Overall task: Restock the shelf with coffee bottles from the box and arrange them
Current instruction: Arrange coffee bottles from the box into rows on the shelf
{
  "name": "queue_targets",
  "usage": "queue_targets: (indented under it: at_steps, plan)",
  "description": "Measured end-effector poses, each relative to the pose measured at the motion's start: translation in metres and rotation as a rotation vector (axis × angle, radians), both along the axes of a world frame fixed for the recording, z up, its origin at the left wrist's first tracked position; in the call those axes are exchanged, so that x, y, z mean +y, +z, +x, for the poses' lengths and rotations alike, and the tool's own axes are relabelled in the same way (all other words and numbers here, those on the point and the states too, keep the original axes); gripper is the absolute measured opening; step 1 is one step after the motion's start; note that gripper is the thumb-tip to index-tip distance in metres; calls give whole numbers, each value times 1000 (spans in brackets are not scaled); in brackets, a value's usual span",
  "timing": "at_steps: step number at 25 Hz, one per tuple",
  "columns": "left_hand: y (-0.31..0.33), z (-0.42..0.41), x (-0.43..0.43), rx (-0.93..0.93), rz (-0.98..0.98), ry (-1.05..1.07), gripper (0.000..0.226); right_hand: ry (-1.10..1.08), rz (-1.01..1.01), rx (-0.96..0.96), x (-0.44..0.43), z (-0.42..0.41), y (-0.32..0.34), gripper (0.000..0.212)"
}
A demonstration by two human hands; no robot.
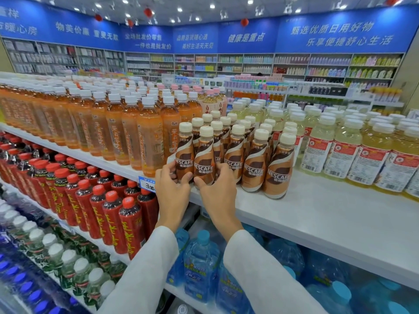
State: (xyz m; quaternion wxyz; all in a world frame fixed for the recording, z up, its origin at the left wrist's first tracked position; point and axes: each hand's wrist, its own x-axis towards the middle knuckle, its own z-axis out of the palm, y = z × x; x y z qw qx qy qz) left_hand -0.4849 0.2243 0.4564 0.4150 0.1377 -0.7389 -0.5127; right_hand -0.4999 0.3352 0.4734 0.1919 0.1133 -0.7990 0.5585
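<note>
As your left hand (173, 189) and right hand (218, 191) curl fingers (168, 170) round two front bottles (184, 155), you're arranging; next, probably slide both toward three o'clock, against the row (256, 159)

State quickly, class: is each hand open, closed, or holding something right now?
Left hand: grips the leftmost front coffee bottle on the shelf.
Right hand: grips the next coffee bottle beside it.
</note>
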Motion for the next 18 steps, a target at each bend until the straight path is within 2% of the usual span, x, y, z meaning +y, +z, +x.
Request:
queue_targets:
  at_steps: [8, 14, 18]
  plan:
    - [-4, 3, -1, -10, -47, 8, 51, 21, -4, 1, 0, 1, -4, 61]
    - [-8, 12, 12, -33, -5, 9, 48, 91, -51, -68, 5, 0, -5, 77]
    - [-18, 33, 21, -58, 12, 11, 47, 156, -47, -65, 26, 28, -14, 64]
